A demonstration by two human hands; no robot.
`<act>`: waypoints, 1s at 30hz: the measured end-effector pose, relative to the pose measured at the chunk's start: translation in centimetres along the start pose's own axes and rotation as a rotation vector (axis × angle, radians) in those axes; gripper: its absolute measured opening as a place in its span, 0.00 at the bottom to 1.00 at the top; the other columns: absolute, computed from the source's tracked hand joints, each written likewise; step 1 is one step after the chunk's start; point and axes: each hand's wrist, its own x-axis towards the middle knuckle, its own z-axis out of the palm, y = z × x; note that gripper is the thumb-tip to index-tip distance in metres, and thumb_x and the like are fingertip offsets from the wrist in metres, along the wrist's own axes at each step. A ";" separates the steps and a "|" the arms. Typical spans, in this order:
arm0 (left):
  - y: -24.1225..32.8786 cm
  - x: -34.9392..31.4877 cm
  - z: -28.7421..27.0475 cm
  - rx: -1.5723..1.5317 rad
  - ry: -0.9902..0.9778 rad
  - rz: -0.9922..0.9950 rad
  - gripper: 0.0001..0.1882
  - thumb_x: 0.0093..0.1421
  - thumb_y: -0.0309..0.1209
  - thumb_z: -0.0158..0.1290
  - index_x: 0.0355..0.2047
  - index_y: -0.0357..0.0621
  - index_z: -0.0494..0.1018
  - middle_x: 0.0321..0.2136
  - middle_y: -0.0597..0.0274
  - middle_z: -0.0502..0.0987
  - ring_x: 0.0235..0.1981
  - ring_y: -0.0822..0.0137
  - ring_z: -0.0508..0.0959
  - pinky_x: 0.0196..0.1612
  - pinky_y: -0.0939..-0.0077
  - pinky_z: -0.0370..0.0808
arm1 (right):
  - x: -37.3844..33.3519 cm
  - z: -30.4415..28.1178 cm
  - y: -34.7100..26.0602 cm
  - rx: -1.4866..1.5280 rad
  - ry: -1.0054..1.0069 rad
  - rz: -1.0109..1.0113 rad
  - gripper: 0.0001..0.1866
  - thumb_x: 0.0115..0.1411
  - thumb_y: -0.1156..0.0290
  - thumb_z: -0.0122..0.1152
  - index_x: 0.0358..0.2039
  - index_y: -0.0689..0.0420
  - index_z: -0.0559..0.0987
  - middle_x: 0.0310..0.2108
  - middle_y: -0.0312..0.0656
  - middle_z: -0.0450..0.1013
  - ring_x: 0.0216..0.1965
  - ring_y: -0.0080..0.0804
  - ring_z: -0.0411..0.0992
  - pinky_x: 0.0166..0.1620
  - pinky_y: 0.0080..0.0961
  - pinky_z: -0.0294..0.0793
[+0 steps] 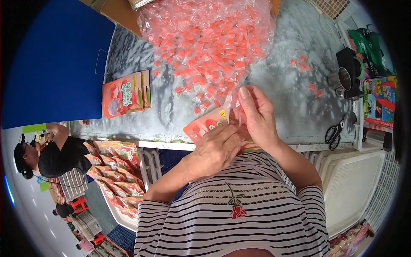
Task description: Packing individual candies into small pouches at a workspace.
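A pink-red printed pouch (198, 128) is at the table's near edge, in front of my body. My left hand (219, 145) is closed on its lower right part, fingers curled over it. Just to the right, my right hand (257, 112) pinches a piece of clear plastic (234, 101) between thumb and fingers. Whether that plastic belongs to the pouch or is a separate wrapper, I cannot tell. Beyond my hands lies a big heap of small red sweets (214, 55) in clear wrappers, spilling from a large clear bag (150, 19) toward me.
More printed pouches (124, 95) lie at the left. Filled pouches fill a white tray (117, 216) below them. Several loose wrapped sweets (303, 66) and black scissors (334, 135) lie right, near a metal cup (340, 79). Stacked white trays (351, 188) stand lower right. Another person (60, 154) works at far left.
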 end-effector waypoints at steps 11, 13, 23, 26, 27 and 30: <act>-1.3 -0.8 -0.9 -0.022 0.089 -0.084 0.08 0.52 0.20 0.58 0.34 0.35 0.73 0.27 0.53 0.70 0.25 0.54 0.73 0.27 0.64 0.71 | -2.2 -3.7 -2.6 -0.725 -0.395 -0.341 0.16 0.62 0.77 0.53 0.50 0.63 0.71 0.49 0.49 0.70 0.47 0.44 0.71 0.50 0.31 0.71; -1.1 -1.1 -0.6 0.042 0.086 -0.042 0.08 0.52 0.20 0.59 0.33 0.35 0.73 0.26 0.53 0.69 0.25 0.54 0.73 0.27 0.64 0.71 | -2.2 -3.8 -3.1 -0.669 -0.290 -0.331 0.17 0.57 0.75 0.61 0.47 0.62 0.74 0.46 0.48 0.73 0.47 0.43 0.72 0.53 0.36 0.69; 0.6 -1.0 -1.2 0.021 -0.029 -0.039 0.11 0.51 0.19 0.58 0.36 0.36 0.72 0.31 0.50 0.75 0.29 0.51 0.76 0.32 0.61 0.74 | -1.3 -4.2 -3.1 -0.750 -0.971 -0.235 0.18 0.56 0.60 0.65 0.40 0.60 0.77 0.37 0.45 0.76 0.43 0.40 0.76 0.63 0.48 0.55; 0.7 -0.9 -1.7 0.118 0.022 -0.143 0.09 0.52 0.20 0.58 0.33 0.39 0.72 0.27 0.52 0.74 0.26 0.51 0.74 0.29 0.61 0.72 | -2.2 -5.4 -1.8 -0.250 -0.374 -0.070 0.12 0.58 0.68 0.63 0.40 0.61 0.78 0.38 0.45 0.76 0.44 0.37 0.75 0.55 0.36 0.68; 0.3 -0.9 -1.8 0.121 0.015 -0.142 0.07 0.53 0.19 0.57 0.32 0.37 0.71 0.27 0.51 0.73 0.24 0.53 0.74 0.27 0.65 0.72 | -1.5 -6.6 -0.5 -0.423 -0.180 -0.333 0.13 0.58 0.73 0.61 0.44 0.61 0.77 0.40 0.45 0.76 0.45 0.36 0.75 0.48 0.28 0.73; -0.5 -1.1 -2.3 0.132 0.003 -0.145 0.06 0.54 0.19 0.57 0.31 0.35 0.70 0.27 0.51 0.73 0.22 0.57 0.74 0.24 0.70 0.72 | 0.4 -13.2 3.7 -0.958 0.299 -0.491 0.22 0.57 0.68 0.63 0.51 0.60 0.72 0.51 0.50 0.69 0.54 0.44 0.67 0.57 0.36 0.65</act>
